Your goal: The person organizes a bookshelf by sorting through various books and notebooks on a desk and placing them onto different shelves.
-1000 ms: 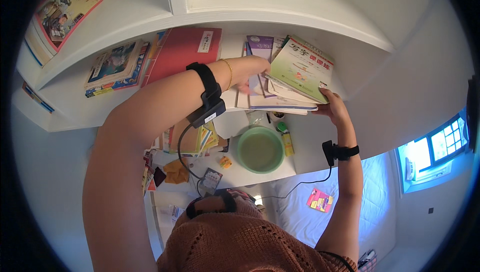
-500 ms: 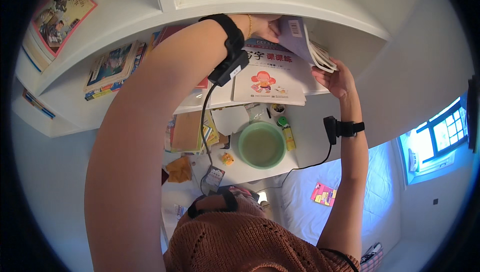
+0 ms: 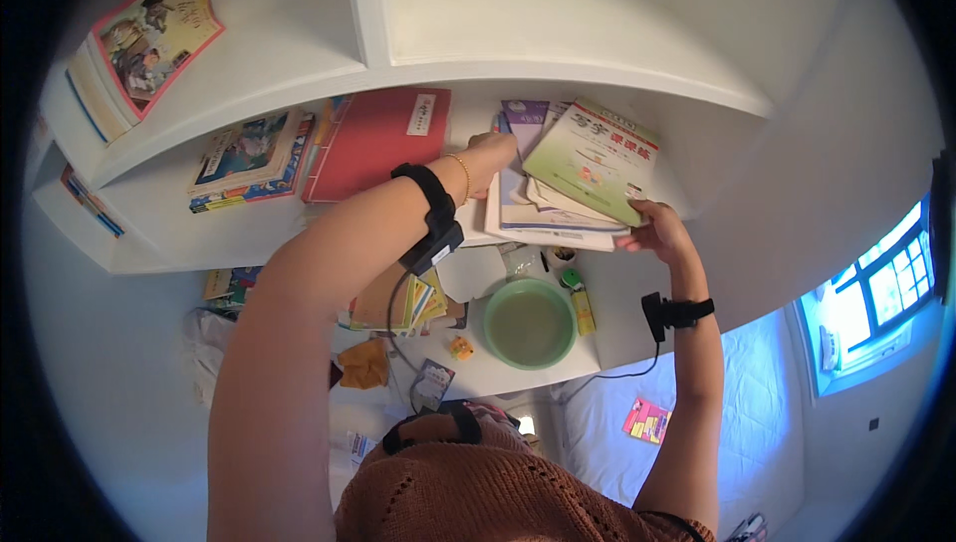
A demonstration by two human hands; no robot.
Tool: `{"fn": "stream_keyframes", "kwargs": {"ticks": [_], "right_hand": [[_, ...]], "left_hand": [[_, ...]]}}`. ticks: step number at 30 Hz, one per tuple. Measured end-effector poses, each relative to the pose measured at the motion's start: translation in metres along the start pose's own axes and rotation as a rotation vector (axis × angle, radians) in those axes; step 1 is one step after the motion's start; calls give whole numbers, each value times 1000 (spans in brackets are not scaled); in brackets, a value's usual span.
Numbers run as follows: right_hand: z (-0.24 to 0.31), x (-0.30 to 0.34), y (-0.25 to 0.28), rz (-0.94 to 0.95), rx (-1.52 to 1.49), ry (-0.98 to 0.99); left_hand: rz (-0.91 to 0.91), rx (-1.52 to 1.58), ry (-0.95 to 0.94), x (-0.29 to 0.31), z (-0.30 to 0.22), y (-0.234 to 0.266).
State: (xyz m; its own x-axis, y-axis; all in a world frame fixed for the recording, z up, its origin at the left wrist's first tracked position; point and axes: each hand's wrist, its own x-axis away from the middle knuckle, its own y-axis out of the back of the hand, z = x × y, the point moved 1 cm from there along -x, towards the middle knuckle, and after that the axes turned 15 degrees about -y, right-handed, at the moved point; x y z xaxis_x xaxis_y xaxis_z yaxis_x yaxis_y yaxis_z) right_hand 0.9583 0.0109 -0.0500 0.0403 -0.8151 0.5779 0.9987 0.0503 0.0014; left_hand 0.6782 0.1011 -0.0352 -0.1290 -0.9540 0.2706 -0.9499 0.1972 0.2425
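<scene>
Booklets [image 3: 588, 159] beside red folder [image 3: 373, 142], above green bowl [image 3: 529, 322]

Fingers of both hands behind the stack of workbooks [image 3: 568, 184]; lower books' covers overlapped.

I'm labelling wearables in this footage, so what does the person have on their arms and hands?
Both forearms are bare, with no sleeves reaching them and no gloves. The left wrist carries a black strap with a small black box, plus a thin gold bracelet. A dark cable trails from that box. The right wrist wears a similar black band, also with a thin cable hanging off. The top is rust-orange knit.
</scene>
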Motion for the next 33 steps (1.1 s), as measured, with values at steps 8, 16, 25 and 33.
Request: {"fn": "stream_keyframes", "kwargs": {"ticks": [8,16,25,33], "right_hand": [[-12,-9,7,-398,108,242],[-27,10,-23,-506,305,373],[-107,26,-49,279,-784,152],[-190,57,-108,346,-717,160]], "left_hand": [[332,595,-321,-25,-2,-64],[-8,574,-318,-10,31,-56],[151,417,-332,109,76,-13],[505,562,-465,238,79,44]]}}
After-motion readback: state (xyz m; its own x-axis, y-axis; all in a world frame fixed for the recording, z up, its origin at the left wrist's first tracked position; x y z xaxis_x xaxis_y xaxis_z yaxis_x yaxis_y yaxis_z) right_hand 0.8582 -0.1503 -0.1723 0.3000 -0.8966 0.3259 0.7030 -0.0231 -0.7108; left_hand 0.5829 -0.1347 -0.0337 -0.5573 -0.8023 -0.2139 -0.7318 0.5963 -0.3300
